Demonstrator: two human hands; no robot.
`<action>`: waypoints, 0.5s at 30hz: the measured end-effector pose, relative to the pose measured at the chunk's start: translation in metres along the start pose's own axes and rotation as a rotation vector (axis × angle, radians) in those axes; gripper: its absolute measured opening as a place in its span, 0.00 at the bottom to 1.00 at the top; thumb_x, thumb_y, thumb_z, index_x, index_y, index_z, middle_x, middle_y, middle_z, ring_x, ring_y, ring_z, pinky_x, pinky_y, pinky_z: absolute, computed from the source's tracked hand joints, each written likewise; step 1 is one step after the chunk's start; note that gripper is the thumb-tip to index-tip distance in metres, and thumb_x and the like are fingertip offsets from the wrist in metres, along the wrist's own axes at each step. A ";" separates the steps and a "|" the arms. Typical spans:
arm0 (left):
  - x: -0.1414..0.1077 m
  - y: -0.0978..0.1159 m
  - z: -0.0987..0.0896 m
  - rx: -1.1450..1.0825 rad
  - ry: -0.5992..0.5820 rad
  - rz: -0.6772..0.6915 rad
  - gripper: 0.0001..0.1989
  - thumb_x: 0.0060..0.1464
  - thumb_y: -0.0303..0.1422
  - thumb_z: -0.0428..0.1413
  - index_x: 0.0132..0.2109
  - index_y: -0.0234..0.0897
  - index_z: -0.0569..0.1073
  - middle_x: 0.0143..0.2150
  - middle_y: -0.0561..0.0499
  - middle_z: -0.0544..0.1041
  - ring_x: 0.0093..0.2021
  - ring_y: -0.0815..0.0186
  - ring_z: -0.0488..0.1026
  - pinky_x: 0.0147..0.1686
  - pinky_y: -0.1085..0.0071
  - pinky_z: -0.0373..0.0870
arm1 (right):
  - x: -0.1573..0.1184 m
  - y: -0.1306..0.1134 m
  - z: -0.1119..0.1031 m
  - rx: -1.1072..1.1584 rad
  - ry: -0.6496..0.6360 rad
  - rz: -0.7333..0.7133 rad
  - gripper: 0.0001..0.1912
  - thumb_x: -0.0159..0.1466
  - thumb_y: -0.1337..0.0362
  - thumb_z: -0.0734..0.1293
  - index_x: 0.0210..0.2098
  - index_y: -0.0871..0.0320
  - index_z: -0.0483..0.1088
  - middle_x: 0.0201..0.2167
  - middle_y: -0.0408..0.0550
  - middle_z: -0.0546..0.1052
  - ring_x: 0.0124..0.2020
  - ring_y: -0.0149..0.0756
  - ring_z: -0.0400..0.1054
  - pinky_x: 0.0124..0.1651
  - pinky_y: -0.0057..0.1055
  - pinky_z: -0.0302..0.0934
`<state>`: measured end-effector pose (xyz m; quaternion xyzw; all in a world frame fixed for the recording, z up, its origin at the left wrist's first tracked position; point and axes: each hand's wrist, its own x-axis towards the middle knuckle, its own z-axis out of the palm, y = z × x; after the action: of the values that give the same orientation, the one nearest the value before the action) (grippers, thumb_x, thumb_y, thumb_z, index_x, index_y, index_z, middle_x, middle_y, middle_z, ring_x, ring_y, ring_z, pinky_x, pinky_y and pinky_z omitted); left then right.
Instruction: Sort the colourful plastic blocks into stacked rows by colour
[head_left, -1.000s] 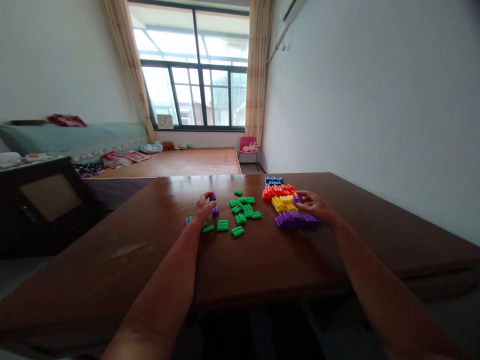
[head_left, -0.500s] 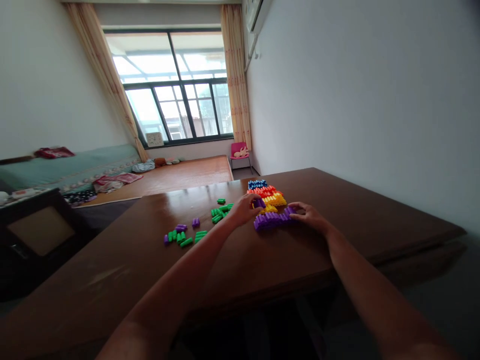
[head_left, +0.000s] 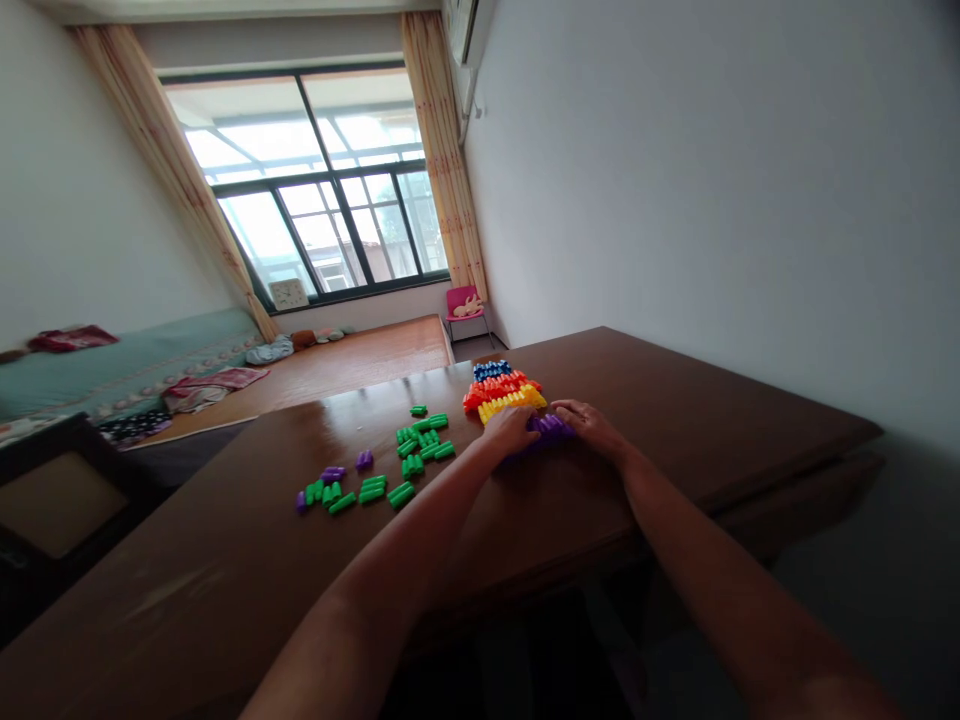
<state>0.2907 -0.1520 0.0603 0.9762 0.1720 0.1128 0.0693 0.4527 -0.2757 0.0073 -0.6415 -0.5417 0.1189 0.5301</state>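
A row of ridged purple plastic blocks (head_left: 551, 426) lies on the dark wooden table, partly hidden under my hands. My left hand (head_left: 511, 430) is closed over the left part of this row, its fingertips against the blocks. At the right end, my right hand (head_left: 591, 425) grips the row with bent fingers. Just beyond it runs a row of yellow blocks (head_left: 514, 402), then red-orange blocks (head_left: 501, 386) and dark blue blocks (head_left: 492, 371). Whether a loose purple block is still under my left fingers cannot be seen.
Several loose green blocks (head_left: 420, 437) are scattered left of my left arm. A few loose purple blocks (head_left: 364, 460) lie among them. The brown table (head_left: 712, 420) reaches toward the wall on the right. A dark cabinet (head_left: 56, 490) stands at the left.
My left hand has brought the purple block it held down and nearer, onto the purple row. My right hand stays at the row's right end. The whole view has shifted and tilted slightly.
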 end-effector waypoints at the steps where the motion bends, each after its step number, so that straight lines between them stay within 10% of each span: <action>1: 0.001 -0.001 0.001 -0.001 -0.006 0.005 0.22 0.50 0.38 0.59 0.53 0.40 0.75 0.49 0.44 0.78 0.50 0.51 0.74 0.49 0.61 0.70 | 0.000 -0.001 0.000 -0.014 0.028 -0.006 0.23 0.65 0.49 0.59 0.50 0.57 0.72 0.49 0.52 0.76 0.51 0.44 0.69 0.55 0.42 0.62; 8: -0.022 -0.048 -0.018 -0.084 0.216 -0.070 0.22 0.56 0.43 0.55 0.56 0.40 0.72 0.56 0.46 0.74 0.56 0.56 0.69 0.56 0.62 0.65 | -0.002 0.009 -0.004 -0.122 0.215 0.020 0.28 0.68 0.46 0.50 0.47 0.57 0.72 0.49 0.56 0.75 0.53 0.44 0.67 0.59 0.43 0.57; 15: -0.133 -0.190 -0.079 0.034 0.259 -0.498 0.19 0.59 0.37 0.51 0.54 0.36 0.73 0.54 0.44 0.75 0.54 0.58 0.71 0.56 0.65 0.65 | -0.003 0.030 -0.008 -0.266 0.414 0.009 0.28 0.68 0.47 0.48 0.47 0.57 0.71 0.45 0.54 0.76 0.45 0.42 0.69 0.50 0.42 0.62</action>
<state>0.0885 -0.0145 0.0772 0.8824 0.4157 0.2131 0.0559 0.4743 -0.2781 -0.0147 -0.7187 -0.4296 -0.0852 0.5401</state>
